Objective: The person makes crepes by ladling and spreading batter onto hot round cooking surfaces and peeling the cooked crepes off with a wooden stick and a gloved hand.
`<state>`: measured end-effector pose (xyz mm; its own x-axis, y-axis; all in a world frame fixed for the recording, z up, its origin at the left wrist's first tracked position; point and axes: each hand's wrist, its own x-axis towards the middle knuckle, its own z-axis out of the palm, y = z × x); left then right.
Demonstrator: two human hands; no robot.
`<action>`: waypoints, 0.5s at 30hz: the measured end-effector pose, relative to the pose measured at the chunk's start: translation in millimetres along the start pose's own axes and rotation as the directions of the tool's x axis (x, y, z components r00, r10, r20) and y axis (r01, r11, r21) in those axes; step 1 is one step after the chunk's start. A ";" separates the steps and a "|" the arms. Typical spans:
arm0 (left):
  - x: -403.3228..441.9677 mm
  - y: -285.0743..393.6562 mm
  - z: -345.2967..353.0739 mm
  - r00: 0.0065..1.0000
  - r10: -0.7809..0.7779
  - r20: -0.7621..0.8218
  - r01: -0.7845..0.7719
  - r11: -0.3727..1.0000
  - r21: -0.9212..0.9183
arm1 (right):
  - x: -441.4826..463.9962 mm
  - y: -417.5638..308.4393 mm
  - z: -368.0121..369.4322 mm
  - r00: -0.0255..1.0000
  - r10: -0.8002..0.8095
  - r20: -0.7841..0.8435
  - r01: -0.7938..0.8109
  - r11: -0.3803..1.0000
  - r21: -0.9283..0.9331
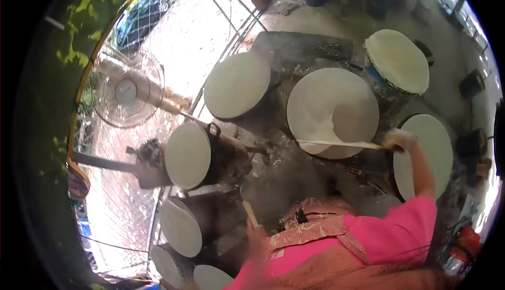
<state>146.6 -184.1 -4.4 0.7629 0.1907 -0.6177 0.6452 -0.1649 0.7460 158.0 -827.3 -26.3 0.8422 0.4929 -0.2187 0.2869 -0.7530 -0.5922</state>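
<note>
My right hand (400,140) is closed round one end of a long, thin, pale stick (342,144). The stick lies across the near part of a large round pan top (310,98). A thin pale sheet covers much of that top, with a darker round patch (350,123) right of its middle, and a whitish flap (314,148) shows at the stick's far end. Low in the view, my left hand (256,235) grips the wooden handle (250,214) of a tool. The tool's dark far end is blurred.
Several pots with pale round tops surround me, among them one at the upper left (236,86), one at the left (188,156) and one at the right (423,156). A pale round-topped stack (398,61) stands at the upper right. A fan (126,91) stands by the wire fence.
</note>
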 end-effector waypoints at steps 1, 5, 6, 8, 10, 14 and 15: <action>10.0 -6.2 -13.8 0.998 0.010 0.065 -0.007 0.999 -0.052 | -40.5 -51.4 -4.1 0.877 0.461 0.132 -0.463 0.743 0.484; 50.6 -25.7 -65.4 0.986 -0.027 0.162 0.037 0.998 -0.059 | -160.5 -150.9 107.0 0.499 0.866 0.031 -0.086 0.014 0.996; 59.9 -20.1 -78.2 0.980 -0.048 0.193 0.057 0.998 -0.040 | -143.8 -170.6 140.1 0.398 0.916 0.038 -0.161 0.029 0.987; 57.1 -29.5 -91.9 0.962 -0.103 0.253 0.117 0.992 -0.043 | -69.2 -229.8 176.9 0.243 0.968 -0.068 -0.224 0.124 0.967; 67.0 -32.5 -107.7 0.936 -0.059 0.348 0.104 0.988 -0.112 | 35.4 -271.9 207.9 0.176 0.928 -0.327 -0.115 0.349 0.930; 36.9 -1.7 -121.1 0.903 -0.053 0.426 0.156 0.965 -0.210 | 167.9 -273.5 244.3 0.145 0.656 -0.740 -0.409 0.721 0.559; 32.3 -1.1 -131.0 0.888 -0.030 0.458 0.148 0.963 -0.224 | 174.5 -281.6 240.2 0.154 0.620 -0.769 -0.560 0.697 0.449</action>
<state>165.3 -51.0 7.4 0.6773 -0.2691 -0.6848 0.7251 0.0861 0.6833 114.4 -424.6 -83.9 0.6588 -0.7263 0.1960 -0.4765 -0.6045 -0.6384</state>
